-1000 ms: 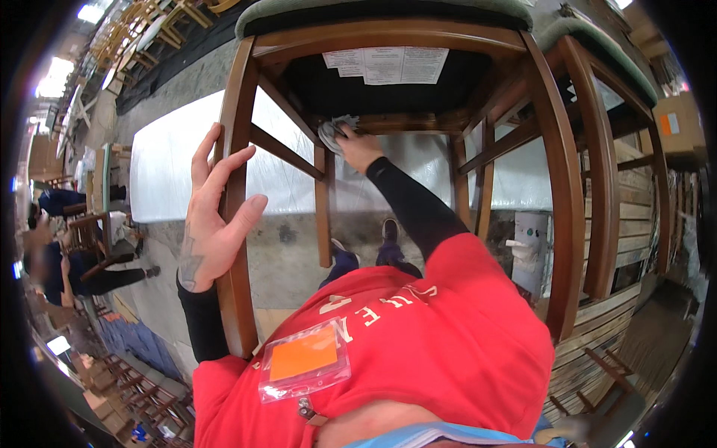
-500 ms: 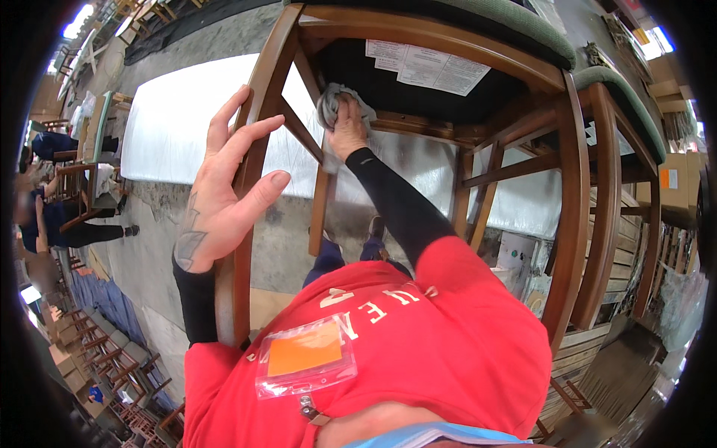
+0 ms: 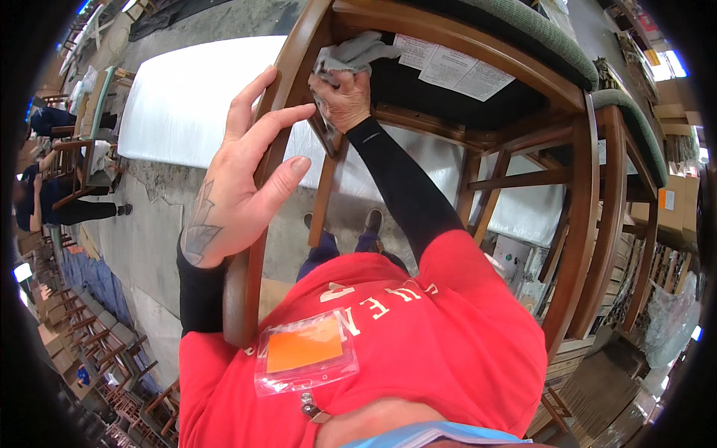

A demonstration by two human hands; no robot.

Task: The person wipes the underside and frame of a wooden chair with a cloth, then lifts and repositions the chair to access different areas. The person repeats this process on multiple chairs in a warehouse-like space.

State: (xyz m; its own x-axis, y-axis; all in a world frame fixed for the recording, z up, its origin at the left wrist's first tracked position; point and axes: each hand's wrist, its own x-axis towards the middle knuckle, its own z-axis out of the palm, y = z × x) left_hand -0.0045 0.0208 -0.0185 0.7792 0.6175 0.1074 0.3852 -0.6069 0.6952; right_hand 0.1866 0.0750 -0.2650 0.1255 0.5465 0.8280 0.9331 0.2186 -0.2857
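Observation:
A brown wooden chair point(image 3: 455, 36) is tipped over before me, its dark underside and white paper labels point(image 3: 459, 69) facing me. Its seat has a grey-green fabric cover point(image 3: 515, 30). My right hand point(image 3: 347, 104) reaches inside the frame and is closed on a grey cloth point(image 3: 362, 52). That cloth lies against the inner corner where the left leg meets the seat rail. Along the left chair leg point(image 3: 245, 299) my left hand point(image 3: 243, 179) rests with fingers stretched out and thumb apart, holding nothing else.
A second chair point(image 3: 624, 119) stands close on the right. Behind the leg lies a long, white-wrapped surface point(image 3: 187, 104). Cardboard boxes point(image 3: 676, 201) are stacked at the far right. Another person point(image 3: 75, 213) works by a chair at the left, and several chairs stand at lower left.
My right hand and the cloth have moved up into the corner by the left leg. The chair and my left hand sit slightly farther right in view.

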